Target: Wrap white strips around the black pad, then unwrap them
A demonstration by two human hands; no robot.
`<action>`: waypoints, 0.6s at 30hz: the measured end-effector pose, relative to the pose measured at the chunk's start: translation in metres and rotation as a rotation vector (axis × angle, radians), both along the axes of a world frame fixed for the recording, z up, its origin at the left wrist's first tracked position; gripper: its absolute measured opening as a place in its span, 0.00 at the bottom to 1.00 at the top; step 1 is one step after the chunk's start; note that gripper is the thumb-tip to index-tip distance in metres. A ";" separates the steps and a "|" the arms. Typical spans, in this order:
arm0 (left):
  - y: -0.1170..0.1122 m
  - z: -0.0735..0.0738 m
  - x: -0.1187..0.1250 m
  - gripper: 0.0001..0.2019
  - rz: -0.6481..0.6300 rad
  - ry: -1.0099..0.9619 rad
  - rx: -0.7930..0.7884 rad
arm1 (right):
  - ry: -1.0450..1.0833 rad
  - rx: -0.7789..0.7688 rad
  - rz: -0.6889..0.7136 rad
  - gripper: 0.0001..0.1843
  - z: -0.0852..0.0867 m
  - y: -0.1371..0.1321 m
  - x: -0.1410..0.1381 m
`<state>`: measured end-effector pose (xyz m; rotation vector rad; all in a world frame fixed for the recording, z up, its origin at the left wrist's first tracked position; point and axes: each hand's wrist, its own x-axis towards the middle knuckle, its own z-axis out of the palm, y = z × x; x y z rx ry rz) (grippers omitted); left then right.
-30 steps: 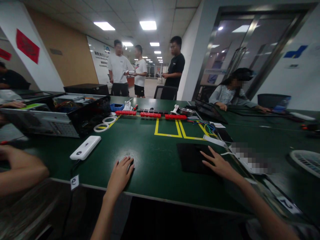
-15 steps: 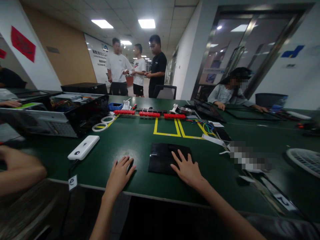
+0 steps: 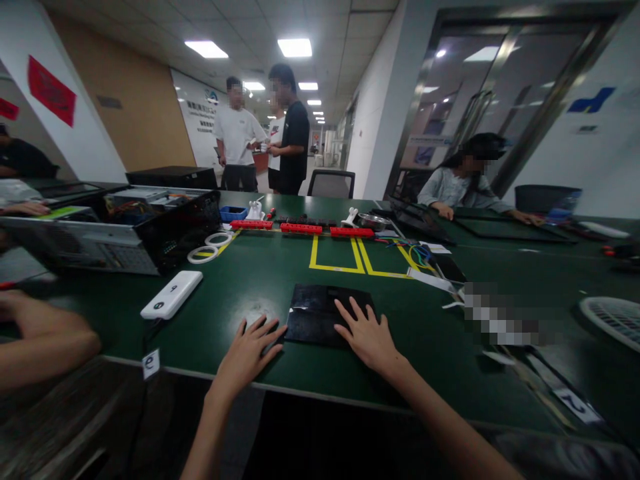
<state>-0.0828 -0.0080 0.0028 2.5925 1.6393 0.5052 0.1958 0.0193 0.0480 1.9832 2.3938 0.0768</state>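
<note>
A flat, glossy black panel (image 3: 313,317) lies on the green table in front of me; its exact kind is unclear. My right hand (image 3: 369,340) rests over its right part, fingers spread. My left hand (image 3: 250,350) is by the panel's left edge, fingers stretched out and apart, with the fingertips close to that edge. Whether they touch it I cannot tell. Neither hand grips anything.
A white power bank (image 3: 173,295) with a cable lies left. Behind it stand two white rings (image 3: 203,255) and an opened computer case (image 3: 165,230). Red strips (image 3: 301,229) and yellow tape rectangles (image 3: 337,269) lie ahead. Another person's arm (image 3: 45,337) rests at far left.
The black panel has shifted slightly left, with my right hand on it. My left hand has moved a little right, nearer the panel's edge. A person in the background has stepped left.
</note>
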 end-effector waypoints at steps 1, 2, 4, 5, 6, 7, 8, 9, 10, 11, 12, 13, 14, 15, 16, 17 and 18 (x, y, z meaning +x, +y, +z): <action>0.000 -0.001 0.000 0.20 -0.005 -0.001 -0.004 | -0.005 0.052 -0.004 0.30 0.004 0.002 0.008; 0.001 -0.001 -0.001 0.20 -0.009 -0.001 -0.006 | -0.009 0.114 -0.026 0.30 0.008 0.004 0.020; 0.002 -0.003 -0.001 0.20 -0.013 0.005 -0.005 | -0.027 0.235 -0.122 0.29 0.018 0.010 0.050; 0.002 -0.003 -0.001 0.20 -0.014 0.011 -0.003 | -0.044 0.287 -0.197 0.29 0.023 0.013 0.069; 0.002 -0.004 -0.001 0.20 -0.014 0.018 0.001 | -0.072 0.324 -0.288 0.29 0.027 0.016 0.089; 0.002 -0.004 -0.001 0.20 -0.014 0.024 0.007 | -0.102 0.353 -0.372 0.27 0.030 0.019 0.111; 0.002 -0.004 0.000 0.21 -0.016 0.031 0.014 | -0.126 0.359 -0.450 0.24 0.031 0.021 0.132; 0.002 -0.004 0.000 0.21 -0.018 0.036 0.021 | -0.134 0.325 -0.506 0.21 0.031 0.022 0.153; 0.002 -0.004 0.001 0.21 -0.021 0.042 0.026 | -0.131 0.294 -0.536 0.19 0.029 0.023 0.172; 0.003 -0.004 0.001 0.20 -0.022 0.048 0.028 | -0.126 0.269 -0.552 0.16 0.026 0.023 0.189; 0.003 -0.003 0.001 0.20 -0.024 0.055 0.027 | -0.115 0.228 -0.550 0.13 0.021 0.023 0.203; 0.003 -0.003 0.002 0.20 -0.025 0.062 0.025 | -0.108 0.200 -0.539 0.12 0.017 0.022 0.214; 0.003 -0.002 0.002 0.20 -0.026 0.067 0.021 | -0.102 0.182 -0.523 0.10 0.013 0.022 0.223; 0.003 -0.001 0.002 0.20 -0.027 0.072 0.018 | -0.100 0.174 -0.505 0.10 0.009 0.022 0.229; 0.003 0.000 0.003 0.20 -0.028 0.076 0.013 | -0.100 0.177 -0.487 0.11 0.007 0.023 0.233; 0.003 0.000 0.003 0.20 -0.027 0.080 0.010 | -0.103 0.187 -0.470 0.12 0.005 0.024 0.235; 0.003 0.001 0.003 0.19 -0.026 0.082 0.006 | -0.104 0.196 -0.452 0.14 0.005 0.025 0.236</action>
